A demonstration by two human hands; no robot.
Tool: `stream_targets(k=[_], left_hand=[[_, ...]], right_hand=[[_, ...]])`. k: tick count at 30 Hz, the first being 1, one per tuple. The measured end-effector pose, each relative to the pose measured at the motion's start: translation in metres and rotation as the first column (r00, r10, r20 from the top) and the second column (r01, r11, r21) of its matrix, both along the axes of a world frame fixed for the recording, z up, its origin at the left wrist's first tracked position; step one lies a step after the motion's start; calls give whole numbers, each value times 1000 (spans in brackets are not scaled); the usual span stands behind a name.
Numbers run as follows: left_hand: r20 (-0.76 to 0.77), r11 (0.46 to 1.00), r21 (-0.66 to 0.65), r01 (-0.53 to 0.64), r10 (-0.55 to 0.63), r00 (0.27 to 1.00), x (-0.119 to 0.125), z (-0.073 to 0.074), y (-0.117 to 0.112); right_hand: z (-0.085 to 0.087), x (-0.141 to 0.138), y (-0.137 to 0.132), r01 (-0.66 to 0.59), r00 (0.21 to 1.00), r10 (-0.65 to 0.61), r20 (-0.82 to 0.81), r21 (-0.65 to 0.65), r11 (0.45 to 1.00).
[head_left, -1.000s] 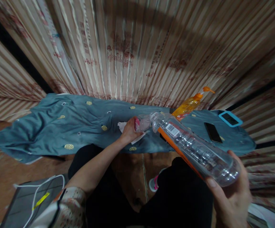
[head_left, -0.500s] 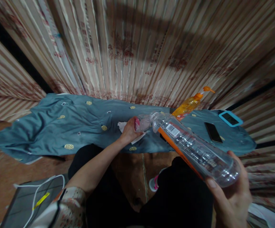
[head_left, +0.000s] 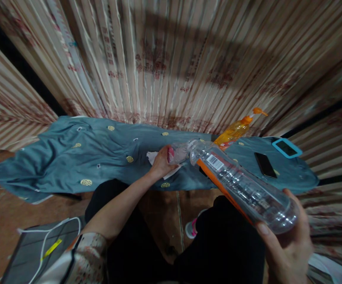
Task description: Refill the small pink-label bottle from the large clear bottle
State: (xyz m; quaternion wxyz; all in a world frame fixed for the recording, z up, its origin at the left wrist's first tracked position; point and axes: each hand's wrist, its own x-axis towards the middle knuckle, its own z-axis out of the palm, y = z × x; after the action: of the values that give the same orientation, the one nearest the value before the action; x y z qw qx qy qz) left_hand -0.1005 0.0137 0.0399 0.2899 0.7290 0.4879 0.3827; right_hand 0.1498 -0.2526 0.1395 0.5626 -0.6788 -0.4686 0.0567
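Observation:
My right hand (head_left: 287,246) grips the base of a clear plastic bottle (head_left: 238,183) with an orange label, tilted so its neck points down to the left. My left hand (head_left: 160,162) is closed round a small clear cup or glass (head_left: 177,153) with a red part, right at the bottle's mouth. Under that hand lies a white tissue (head_left: 153,157) on a blue-grey cloth (head_left: 79,154) with yellow dots, spread over a low surface.
An orange pump bottle (head_left: 236,130) stands at the back right of the cloth. A black phone (head_left: 264,164) and a blue-cased device (head_left: 286,148) lie to the right. Striped curtains (head_left: 171,59) hang behind. A grey bag (head_left: 38,248) sits at lower left.

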Motion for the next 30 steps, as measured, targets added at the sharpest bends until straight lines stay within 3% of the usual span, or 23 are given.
stream_targets(k=[16,26,30], left_hand=[[2,1000,-21,0,0,1000,0,5,-2],[-72,993,-118,-18,10,997,2,22,-8],[-59,995,-101,-20,14,998,2,19,-6]], right_hand=[[-2,4,-1,-2,999,3,39,-15,1000],[-1,2,-1,8,1000,-8,9,-2,1000],[-1,1,-1,7,1000,-7,8,0,1000]])
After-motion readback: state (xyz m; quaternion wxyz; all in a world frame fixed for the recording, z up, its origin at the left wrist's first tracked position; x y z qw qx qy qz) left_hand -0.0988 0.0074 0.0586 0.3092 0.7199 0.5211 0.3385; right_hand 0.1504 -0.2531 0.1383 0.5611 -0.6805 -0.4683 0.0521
